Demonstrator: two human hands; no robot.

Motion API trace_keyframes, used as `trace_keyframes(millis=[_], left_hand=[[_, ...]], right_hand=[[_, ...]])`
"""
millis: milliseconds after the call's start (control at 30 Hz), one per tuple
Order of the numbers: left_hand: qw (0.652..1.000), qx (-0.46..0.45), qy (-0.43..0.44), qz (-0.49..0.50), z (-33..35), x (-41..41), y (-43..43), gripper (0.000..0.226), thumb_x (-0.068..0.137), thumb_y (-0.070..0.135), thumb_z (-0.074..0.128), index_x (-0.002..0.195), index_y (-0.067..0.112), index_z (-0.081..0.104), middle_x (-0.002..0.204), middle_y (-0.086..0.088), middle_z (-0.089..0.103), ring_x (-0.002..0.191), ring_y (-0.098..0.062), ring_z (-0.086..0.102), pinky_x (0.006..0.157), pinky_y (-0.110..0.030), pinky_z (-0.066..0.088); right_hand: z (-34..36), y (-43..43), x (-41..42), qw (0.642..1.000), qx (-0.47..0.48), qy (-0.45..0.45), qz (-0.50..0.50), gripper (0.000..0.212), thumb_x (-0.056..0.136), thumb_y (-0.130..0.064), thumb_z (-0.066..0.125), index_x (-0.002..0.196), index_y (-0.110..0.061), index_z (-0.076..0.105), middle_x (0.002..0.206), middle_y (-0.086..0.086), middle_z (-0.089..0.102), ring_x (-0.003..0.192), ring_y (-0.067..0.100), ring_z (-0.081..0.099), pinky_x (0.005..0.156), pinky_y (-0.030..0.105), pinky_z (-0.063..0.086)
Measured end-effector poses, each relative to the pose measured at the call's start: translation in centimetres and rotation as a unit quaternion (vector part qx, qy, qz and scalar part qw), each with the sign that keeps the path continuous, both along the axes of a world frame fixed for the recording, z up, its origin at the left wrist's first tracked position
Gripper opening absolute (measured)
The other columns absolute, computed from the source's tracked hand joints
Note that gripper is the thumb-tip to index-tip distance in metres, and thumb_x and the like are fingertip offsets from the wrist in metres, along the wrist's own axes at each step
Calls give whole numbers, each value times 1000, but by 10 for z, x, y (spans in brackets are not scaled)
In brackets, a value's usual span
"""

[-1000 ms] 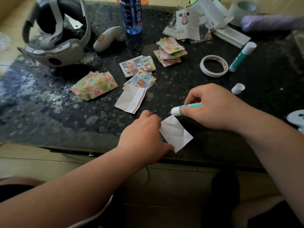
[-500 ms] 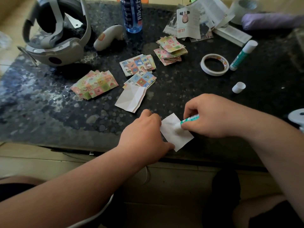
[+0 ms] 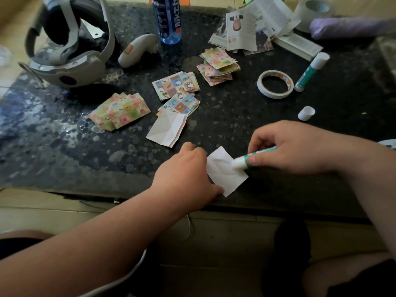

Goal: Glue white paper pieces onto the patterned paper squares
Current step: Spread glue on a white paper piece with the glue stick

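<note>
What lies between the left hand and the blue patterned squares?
A creased white paper piece, its top edge touching the blue patterned squares, apart from the left hand; head view.

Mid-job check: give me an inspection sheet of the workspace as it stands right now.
Surface: dark speckled table, much of it covered.
Job's things: white paper piece under both hands; patterned-square stacks behind; folded white paper beside them.
Clutter: headset, controller, bottle, printed papers, tape roll, capped glue stick, loose cap.
Hands: left hand rests on the piece's left edge, fingers hidden; right hand grips an open glue stick, tip on the piece.
Cables: thin pale cord below the table edge, unclear.
Surroundings: pale floor.
</note>
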State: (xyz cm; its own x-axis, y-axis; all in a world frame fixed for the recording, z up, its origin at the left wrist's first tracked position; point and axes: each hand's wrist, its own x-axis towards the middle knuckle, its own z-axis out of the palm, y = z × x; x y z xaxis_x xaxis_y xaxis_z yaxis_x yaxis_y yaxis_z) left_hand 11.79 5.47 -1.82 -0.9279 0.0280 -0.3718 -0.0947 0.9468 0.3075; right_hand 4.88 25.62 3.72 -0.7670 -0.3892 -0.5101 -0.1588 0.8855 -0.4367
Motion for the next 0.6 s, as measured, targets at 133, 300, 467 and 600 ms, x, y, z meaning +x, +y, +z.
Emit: trace_keyframes(millis=[133, 300, 467, 600], left_hand=[[999, -28, -21, -21, 4, -4, 3, 59, 77, 63, 74, 118, 29, 51, 121, 8, 42, 101, -14, 56, 76, -34, 52], [997, -44, -41, -39, 12, -11, 6, 58, 77, 61, 74, 119, 26, 53, 120, 6, 46, 101, -16, 56, 80, -37, 53], [999, 28, 38, 7, 30, -23, 3, 36, 88, 52, 69, 105, 21, 67, 94, 9, 61, 86, -13, 60, 74, -32, 52], [948, 295, 89, 81, 51, -22, 11, 29, 94, 53, 63, 95, 27, 73, 83, 8, 71, 76, -9, 66, 68, -28, 55]], right_hand=[[-1, 7, 3, 983, -159, -9, -91, 11, 94, -32, 70, 100, -28, 62, 84, -9, 78, 72, 4, 70, 69, 33, 54], [-6, 3, 9, 917, -322, -29, -235, 25, 91, -13, 73, 111, -24, 63, 104, -1, 78, 100, 13, 74, 85, 30, 57], [3, 5, 21, 847, -420, -34, -323, 27, 91, -4, 71, 115, -15, 64, 113, 5, 75, 102, 12, 72, 58, 7, 48], [3, 0, 31, 848, -421, -11, -322, 25, 89, -9, 75, 110, -20, 65, 105, -1, 78, 97, 9, 74, 59, 14, 52]])
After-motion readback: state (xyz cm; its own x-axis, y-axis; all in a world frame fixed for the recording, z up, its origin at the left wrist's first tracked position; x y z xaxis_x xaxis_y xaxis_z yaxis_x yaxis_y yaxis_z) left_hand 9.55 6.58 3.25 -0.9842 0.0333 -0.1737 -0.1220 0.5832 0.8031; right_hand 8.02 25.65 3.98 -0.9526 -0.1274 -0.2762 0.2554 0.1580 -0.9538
